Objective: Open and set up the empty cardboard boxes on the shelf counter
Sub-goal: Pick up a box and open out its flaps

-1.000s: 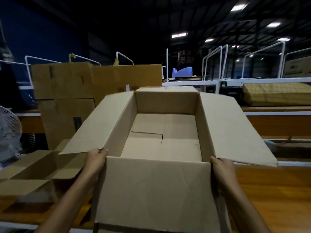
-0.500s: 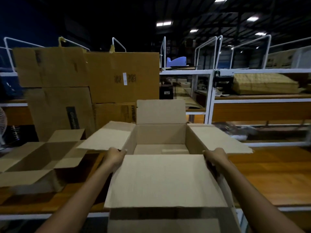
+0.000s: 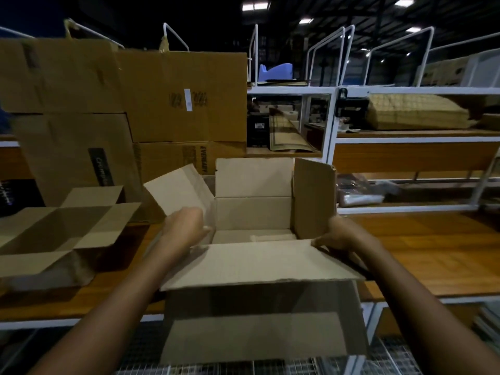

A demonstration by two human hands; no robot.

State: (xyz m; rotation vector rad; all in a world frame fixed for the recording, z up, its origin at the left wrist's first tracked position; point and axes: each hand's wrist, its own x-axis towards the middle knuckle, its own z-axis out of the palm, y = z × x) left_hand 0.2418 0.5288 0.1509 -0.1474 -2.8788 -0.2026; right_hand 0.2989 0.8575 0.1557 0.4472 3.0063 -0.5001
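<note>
Left grip clasps open box left flap | right grip pinches right flap | box between both

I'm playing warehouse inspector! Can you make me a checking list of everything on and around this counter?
Surface: wooden shelf counter, bare on the right.
Job's things: cardboard box at the counter's front edge, flaps up, looks empty; second open box to its left.
Clutter: flattened cartons leaning behind.
Grippers: left hand at the left flap; right hand at the right corner.
Cables: nothing seen.
Surroundings: white metal shelving, woven mat bundle, dark warehouse with ceiling lights.
</note>
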